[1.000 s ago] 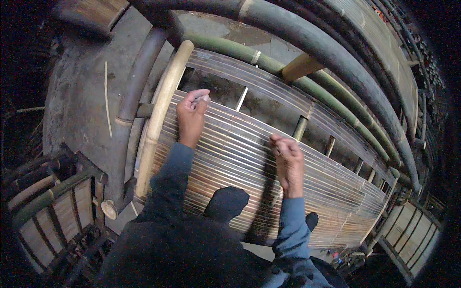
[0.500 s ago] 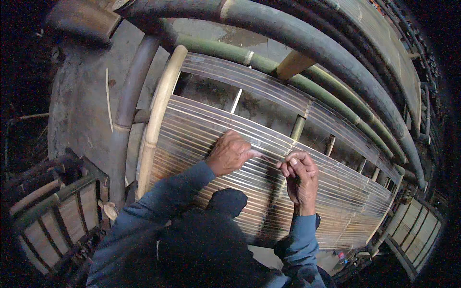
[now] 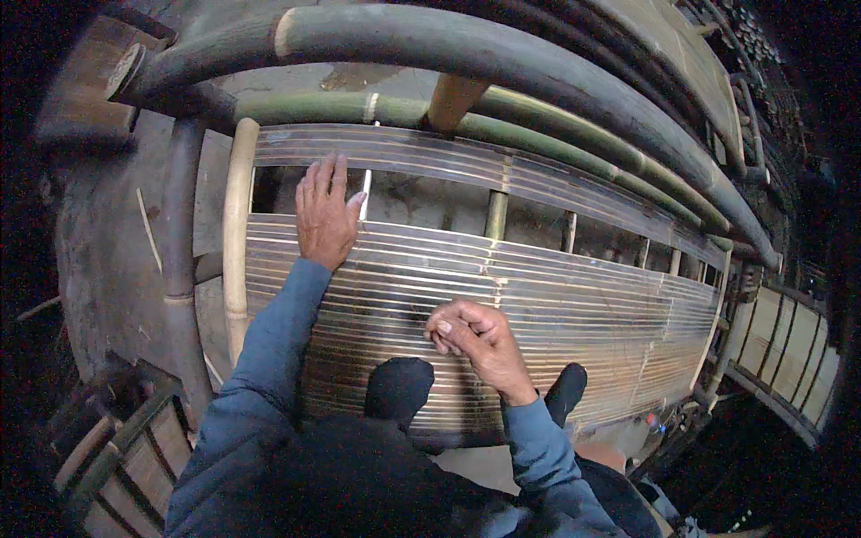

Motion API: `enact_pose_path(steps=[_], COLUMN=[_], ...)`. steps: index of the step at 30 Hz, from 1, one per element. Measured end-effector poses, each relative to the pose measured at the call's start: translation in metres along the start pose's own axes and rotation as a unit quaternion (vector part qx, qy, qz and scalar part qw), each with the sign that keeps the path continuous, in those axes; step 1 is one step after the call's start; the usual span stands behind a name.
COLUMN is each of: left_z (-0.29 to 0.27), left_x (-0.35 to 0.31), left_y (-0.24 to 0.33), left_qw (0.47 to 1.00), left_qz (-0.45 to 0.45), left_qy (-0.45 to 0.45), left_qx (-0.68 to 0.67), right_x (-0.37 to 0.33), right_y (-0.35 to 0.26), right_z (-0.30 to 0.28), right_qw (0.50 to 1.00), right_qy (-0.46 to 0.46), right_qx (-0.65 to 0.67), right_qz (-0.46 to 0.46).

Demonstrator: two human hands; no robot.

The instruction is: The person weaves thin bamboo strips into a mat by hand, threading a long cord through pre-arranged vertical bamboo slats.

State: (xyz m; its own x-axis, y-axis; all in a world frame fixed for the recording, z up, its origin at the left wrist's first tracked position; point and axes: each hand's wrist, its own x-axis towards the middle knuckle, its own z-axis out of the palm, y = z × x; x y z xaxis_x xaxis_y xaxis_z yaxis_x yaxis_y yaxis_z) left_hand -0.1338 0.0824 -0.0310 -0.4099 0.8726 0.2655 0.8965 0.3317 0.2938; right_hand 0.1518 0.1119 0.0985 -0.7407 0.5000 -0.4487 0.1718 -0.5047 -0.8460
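Note:
Beneath both hands spreads a bamboo slat seat (image 3: 574, 314), its thin pale strips running side by side with narrow gaps. My left hand (image 3: 327, 211) is open, fingers stretched together toward the far slats (image 3: 421, 163) and over the dark gap before them. A short white strip (image 3: 365, 197) shows by its thumb. Above the middle of the slats is my right hand (image 3: 475, 341), closed, with thumb and curled fingers pressed together. Whatever it may pinch is too small or hidden to name.
A thick dark bamboo pole (image 3: 404, 36) curves along the far side, above a green pole (image 3: 314, 109). A pale bamboo rail (image 3: 238, 242) bounds the slats on the left. My dark-covered feet (image 3: 399, 390) rest at the near slats. Another slatted frame (image 3: 785, 341) stands at right.
My left hand has left the right hand's side, moved left and away, and opened flat. My right hand has shifted left and nearer, still closed. The view has turned slightly.

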Motion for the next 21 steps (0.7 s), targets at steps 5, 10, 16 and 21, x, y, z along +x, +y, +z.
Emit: enact_pose_path(steps=[5,10,16,21], left_z=[-0.004,-0.019,-0.029,-0.011], left_x=[-0.006,-0.042,-0.013,0.007], left_y=[-0.001,-0.016,-0.022,-0.053], left_qw=[1.000,0.996,0.986,0.960], left_qz=[0.015,0.056,0.044,0.017], left_qy=[-0.019,-0.034,-0.083,-0.142], left_qx=[-0.008,-0.056,-0.138,-0.239], right_x=[0.003,0.007,0.001,0.017], right_y=[-0.007,-0.021,-0.014,0.004], right_z=[0.009,0.013,0.005,0.007], right_qw=[0.999,0.999,0.996,0.992], right_qy=[-0.009,-0.023,0.003,0.122], right_qx=[0.029,-0.030,-0.074,0.044], right_qz=[0.013,-0.027,-0.040,-0.003])
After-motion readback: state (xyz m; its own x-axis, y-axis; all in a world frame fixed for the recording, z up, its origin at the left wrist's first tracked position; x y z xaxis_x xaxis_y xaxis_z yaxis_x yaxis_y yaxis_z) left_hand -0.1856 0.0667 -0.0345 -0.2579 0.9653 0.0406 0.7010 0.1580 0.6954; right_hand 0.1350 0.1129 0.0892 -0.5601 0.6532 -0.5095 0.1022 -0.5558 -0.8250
